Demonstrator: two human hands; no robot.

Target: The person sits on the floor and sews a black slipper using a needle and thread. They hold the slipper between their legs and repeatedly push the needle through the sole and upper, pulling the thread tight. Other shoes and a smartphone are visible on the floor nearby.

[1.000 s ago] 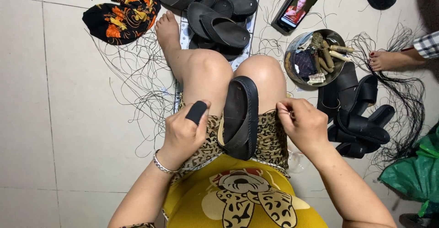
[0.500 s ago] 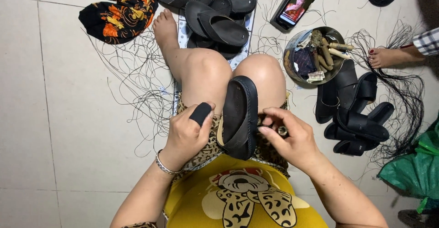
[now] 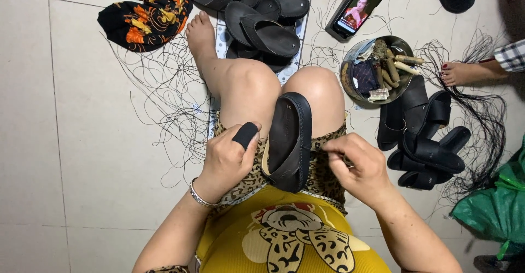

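I see the sandal (image 3: 289, 141) standing on edge between the knees, at centre. My left hand (image 3: 227, 161), its thumb in a black cover, grips its 9 o'clock side. My right hand (image 3: 358, 166) touches its 3 o'clock side, fingers pinched together; on what, I cannot tell. The bowl (image 3: 350, 65) sits at 1 o'clock.

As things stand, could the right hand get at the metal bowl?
Probably yes. The right hand is at the sandal in the lap, and the metal bowl sits on the floor beside the right knee, with nothing between them; a forward stretch should do.
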